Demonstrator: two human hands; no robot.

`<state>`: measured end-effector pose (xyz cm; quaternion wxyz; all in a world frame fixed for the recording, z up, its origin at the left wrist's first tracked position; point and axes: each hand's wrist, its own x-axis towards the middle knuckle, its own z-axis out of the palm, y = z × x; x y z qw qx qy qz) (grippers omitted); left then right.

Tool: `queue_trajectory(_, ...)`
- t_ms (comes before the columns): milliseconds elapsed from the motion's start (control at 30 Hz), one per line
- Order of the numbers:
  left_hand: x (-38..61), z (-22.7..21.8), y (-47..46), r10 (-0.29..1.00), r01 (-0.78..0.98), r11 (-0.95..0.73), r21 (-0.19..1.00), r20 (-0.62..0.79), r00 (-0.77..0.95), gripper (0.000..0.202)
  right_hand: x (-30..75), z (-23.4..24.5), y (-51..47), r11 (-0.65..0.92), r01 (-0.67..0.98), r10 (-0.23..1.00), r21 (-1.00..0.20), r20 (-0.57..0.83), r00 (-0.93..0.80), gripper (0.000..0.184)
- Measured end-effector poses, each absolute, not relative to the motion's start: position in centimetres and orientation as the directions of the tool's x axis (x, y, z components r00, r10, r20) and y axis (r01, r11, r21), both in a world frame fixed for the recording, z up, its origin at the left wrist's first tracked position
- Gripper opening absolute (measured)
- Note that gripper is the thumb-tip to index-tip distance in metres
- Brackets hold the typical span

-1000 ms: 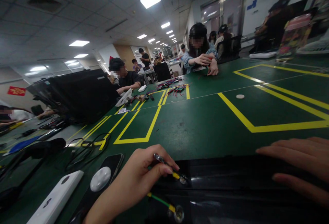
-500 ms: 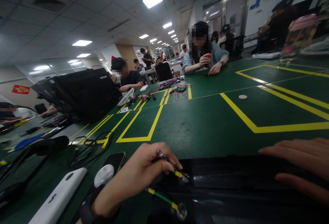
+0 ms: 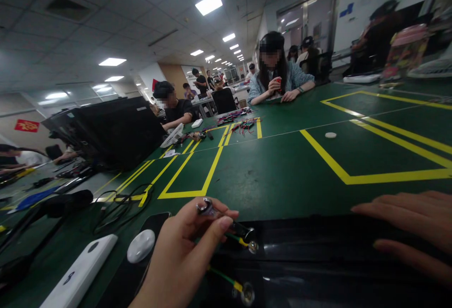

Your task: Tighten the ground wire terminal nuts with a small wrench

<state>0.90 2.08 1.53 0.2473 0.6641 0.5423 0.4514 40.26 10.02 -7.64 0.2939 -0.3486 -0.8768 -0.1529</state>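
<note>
My left hand (image 3: 183,251) is closed around a small metal spanner (image 3: 209,209), its open jaw sticking up between thumb and fingers. The spanner's other end is right beside the far bolt (image 3: 253,247) on a black panel (image 3: 318,270); I cannot tell whether it touches. A green wire with yellow sleeves runs to that bolt. A second green wire (image 3: 224,277) leads to a nearer bolt (image 3: 248,294), partly hidden by my left hand. My right hand (image 3: 409,225) rests on the panel's right part, fingers stretched out.
Left of my arm lie a white box marked 8 (image 3: 79,272), a white rounded object (image 3: 141,246) on a dark phone-like thing, and a coiled black cable (image 3: 123,209). Black monitors (image 3: 113,129) stand farther left. Across the green table, a person (image 3: 277,77) handles a red tool near bundled wires (image 3: 243,122).
My left hand has turned, bringing the spanner's upper end left and toward me. Its lower end has moved from over the far bolt to just beyond it. My right hand stays put.
</note>
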Motion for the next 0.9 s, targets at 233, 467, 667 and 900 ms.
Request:
queue_trajectory(233,1.0,1.3,1.6,0.927,0.722,-0.331,0.608,0.351,0.13,0.013,40.2,-7.7,9.5,0.637,0.746,0.528,0.196,0.594,-0.607,0.052)
queue_trajectory(467,0.4,0.8,1.9,0.916,0.739,-0.368,0.565,0.355,0.185,0.012,40.3,-7.7,9.4,0.633,0.759,0.554,0.154,0.594,-0.582,0.053)
queue_trajectory(667,0.4,0.5,1.8,0.927,0.745,-0.362,0.561,0.305,0.221,0.009,40.4,-7.8,9.6,0.643,0.752,0.559,0.148,0.58,-0.592,0.051)
queue_trajectory(900,0.2,0.5,1.9,0.913,0.751,-0.39,0.532,0.328,0.241,0.014,40.5,-7.9,9.4,0.643,0.745,0.524,0.179,0.607,-0.598,0.05)
